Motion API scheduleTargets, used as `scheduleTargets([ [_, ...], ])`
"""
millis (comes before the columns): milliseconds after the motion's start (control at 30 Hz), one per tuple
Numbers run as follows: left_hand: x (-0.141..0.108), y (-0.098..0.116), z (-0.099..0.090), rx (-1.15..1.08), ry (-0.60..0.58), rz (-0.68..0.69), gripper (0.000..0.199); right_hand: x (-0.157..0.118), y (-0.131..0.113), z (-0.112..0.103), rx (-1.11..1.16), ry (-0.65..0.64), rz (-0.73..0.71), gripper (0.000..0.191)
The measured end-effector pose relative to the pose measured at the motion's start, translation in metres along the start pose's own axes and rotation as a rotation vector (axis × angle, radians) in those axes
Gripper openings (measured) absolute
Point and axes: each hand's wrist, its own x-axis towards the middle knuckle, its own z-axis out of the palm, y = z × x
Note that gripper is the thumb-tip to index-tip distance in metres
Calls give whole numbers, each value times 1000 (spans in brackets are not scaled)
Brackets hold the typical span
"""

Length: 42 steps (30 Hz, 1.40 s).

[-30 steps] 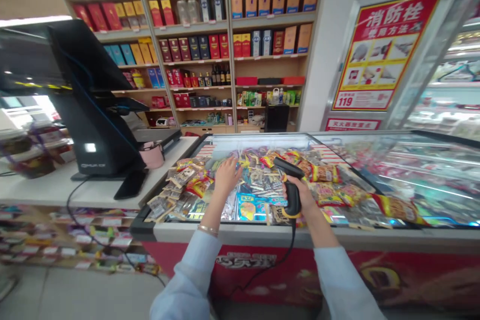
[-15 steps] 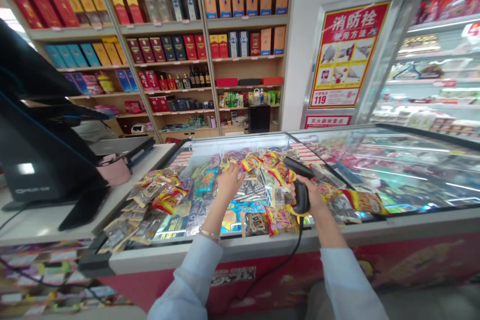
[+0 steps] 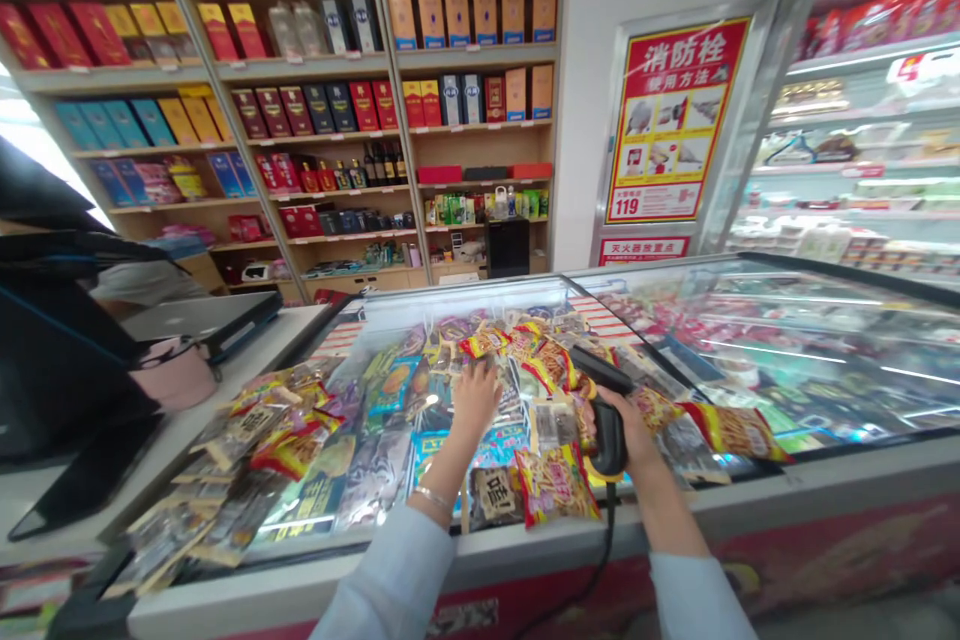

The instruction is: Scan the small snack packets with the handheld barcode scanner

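My left hand (image 3: 478, 400) lies flat with its fingers spread on the snack packets in the chest freezer, holding nothing. My right hand (image 3: 626, 430) grips the handle of a black corded barcode scanner (image 3: 609, 425), whose head points up and to the left over the packets. Its black cable drops past the freezer's front rim (image 3: 825, 470). A red and yellow snack packet (image 3: 556, 485) lies just left of and below my right hand. Many flat foil packets (image 3: 375, 440) fill the freezer's left part, and some lie in a heap toward the counter.
A white counter (image 3: 225, 390) with a black till terminal (image 3: 45, 360), laptop and pink bag stands to the left. The freezer's glass-topped right section (image 3: 795, 350) holds more goods. Behind are wooden shelves (image 3: 300, 80) of boxed liquor, a red poster and a chilled display case (image 3: 862, 160).
The view has swung left and tilted. My left hand has moved toward the freezer's front edge, over the packets. My right hand still holds the scanner.
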Motion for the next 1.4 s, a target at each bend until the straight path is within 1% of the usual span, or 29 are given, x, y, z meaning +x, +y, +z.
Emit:
scheduleTargets([
  [67,-3,2,4,24,-1,-7,38,-1,3,-1,23,25,10,28],
  [133,-5,2,4,47,-8,-20,36,-1,3,0,37,42,11,27],
  [367,-4,-2,-8,109,-10,-116,28,-6,-3,8,66,70,2,28],
  [467,-4,-5,-8,61,29,-149,35,-7,-3,9,68,75,-4,28],
  [533,-4,-9,-7,-1,43,-190,45,-7,-2,8,64,79,-14,28],
  [633,-1,-18,-6,-140,5,-254,66,-6,-3,8,51,84,-16,27],
  [700,2,-25,-7,-253,13,-260,73,-6,-4,9,47,65,-6,28],
  [800,8,-34,-10,-475,140,-218,71,-6,-6,11,54,28,13,29],
  [867,11,-36,-12,-691,204,-194,68,-7,-7,11,62,21,26,29],
  [933,12,-36,-14,-958,220,-214,66,-6,-8,10,62,22,35,30],
  [1067,16,-34,-17,-1503,213,-378,53,-2,-14,14,34,18,41,29],
  [1133,19,-34,-19,-1688,194,-423,48,3,-18,20,22,-3,45,30],
  [1167,20,-35,-19,-1739,191,-429,48,5,-20,23,19,-20,41,30],
  [1233,21,-37,-19,-1756,200,-433,50,9,-22,29,9,-50,37,29],
  [1400,21,-38,-13,-1605,206,-391,57,13,-18,34,-24,-38,52,27],
])
